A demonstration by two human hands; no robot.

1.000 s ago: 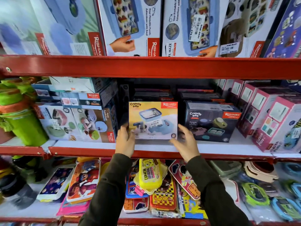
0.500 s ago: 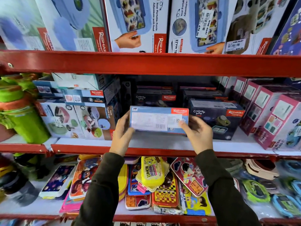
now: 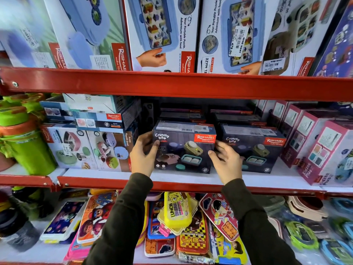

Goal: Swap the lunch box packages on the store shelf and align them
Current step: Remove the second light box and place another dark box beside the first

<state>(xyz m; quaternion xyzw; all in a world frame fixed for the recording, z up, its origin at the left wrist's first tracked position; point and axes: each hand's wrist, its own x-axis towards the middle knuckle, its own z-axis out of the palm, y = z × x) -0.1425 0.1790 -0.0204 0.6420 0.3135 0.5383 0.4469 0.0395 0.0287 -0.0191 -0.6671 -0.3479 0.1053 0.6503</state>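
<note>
Left hand (image 3: pixel 145 153): curled round the left edge of the dark Crunchy Bite box (image 3: pixel 184 148), thumb on the front face, the other fingers out of sight behind the side.
Right hand (image 3: pixel 225 161): fingers loosely spread, thumb tip touching the box's lower right front corner; it looks more like steadying than gripping.
Box between the hands: standing upright on the middle shelf (image 3: pixel 107 174), front face toward me, bottom edge apparently down on the white shelf surface.
Just beyond the right hand: a matching dark box (image 3: pixel 254 150), with a narrow gap between the two; its front seems to sit a touch farther back.
Beyond the left hand: a stack of pale lunch box cartons (image 3: pixel 86 148), close to the held box but apart from it.
Step in hand, as I judge it: squaring the box up beside its twin.
Doing it well: keep both hands low on the side edges and slide, don't lift; push back evenly until the two fronts run flush and parallel to the red shelf lip (image 3: pixel 172 185).
Watch for: the right hand nudging the neighbour askew, or one corner twisting ahead of the other.
</note>
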